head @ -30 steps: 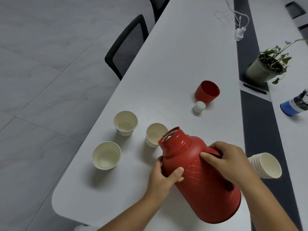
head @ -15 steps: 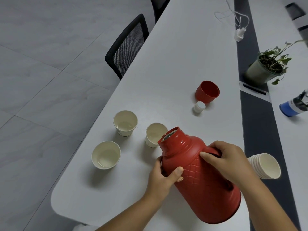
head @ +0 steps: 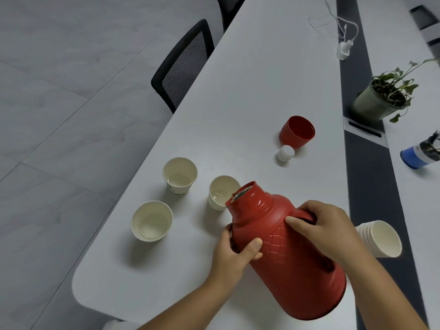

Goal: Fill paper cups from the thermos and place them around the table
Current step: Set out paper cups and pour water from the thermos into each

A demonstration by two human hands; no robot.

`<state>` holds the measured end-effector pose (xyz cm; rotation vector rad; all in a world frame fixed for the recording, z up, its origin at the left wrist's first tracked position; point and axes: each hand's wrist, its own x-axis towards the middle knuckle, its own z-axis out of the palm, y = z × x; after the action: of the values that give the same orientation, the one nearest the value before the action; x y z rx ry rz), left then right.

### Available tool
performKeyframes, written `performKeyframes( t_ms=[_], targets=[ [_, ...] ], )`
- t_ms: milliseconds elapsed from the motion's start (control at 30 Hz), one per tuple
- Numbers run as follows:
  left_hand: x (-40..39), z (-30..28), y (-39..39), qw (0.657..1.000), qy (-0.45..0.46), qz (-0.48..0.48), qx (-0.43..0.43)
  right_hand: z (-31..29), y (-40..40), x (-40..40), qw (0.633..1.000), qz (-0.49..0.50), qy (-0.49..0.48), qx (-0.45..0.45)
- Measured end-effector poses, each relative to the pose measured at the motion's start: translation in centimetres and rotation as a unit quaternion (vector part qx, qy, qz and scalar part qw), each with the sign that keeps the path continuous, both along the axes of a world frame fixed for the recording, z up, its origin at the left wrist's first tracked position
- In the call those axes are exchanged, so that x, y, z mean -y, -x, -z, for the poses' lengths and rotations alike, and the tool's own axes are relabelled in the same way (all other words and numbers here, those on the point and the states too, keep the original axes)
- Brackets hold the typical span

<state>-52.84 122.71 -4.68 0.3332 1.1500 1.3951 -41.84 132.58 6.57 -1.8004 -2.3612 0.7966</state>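
Right hand (head: 326, 231): curled round the handle of the red plastic thermos (head: 289, 254), thumb laid along the shoulder.
Left hand (head: 234, 252): cupping the thermos body just below the neck, thumb pressed on the quilted front.
Thermos: stopper off, tilted, mouth just over the rim of the nearest white paper cup (head: 220, 192); no stream visible at the spout.
Nearest cup: a little liquid at the bottom, apparently the one being filled.
Other cups: far paper cup (head: 179, 175) and near-left paper cup (head: 151, 220) upright on the white desk (head: 250, 91), each with liquid low inside.
Spare cups: nested stack of white paper cups (head: 378, 238) lying on its side, right of the thermos.
Thermos parts: red lid cup (head: 297, 131) and small white stopper (head: 285, 153) set aside, further up the desk.
Progress: roughly midway; two cups seemingly poured, third under way, none yet spread round the desk.
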Motion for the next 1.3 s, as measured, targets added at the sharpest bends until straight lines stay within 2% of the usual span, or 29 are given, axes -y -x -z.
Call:
performKeyframes(
  t_ms=[967,1200,1300],
  targets=[
    [-0.1,-0.1,0.1,1.0,-0.009,0.005,0.0,0.0,0.1,-0.2,1.0,-0.009,0.001,0.006],
    [-0.1,0.1,0.3,0.999,-0.009,0.022,-0.044,0.3,-1.0,0.9,0.998,0.022,-0.003,-0.065],
    [-0.2,-0.2,0.6,0.992,0.013,0.043,-0.114,0.7,-1.9,1.4,0.992,0.056,0.0,-0.116]
  ],
)
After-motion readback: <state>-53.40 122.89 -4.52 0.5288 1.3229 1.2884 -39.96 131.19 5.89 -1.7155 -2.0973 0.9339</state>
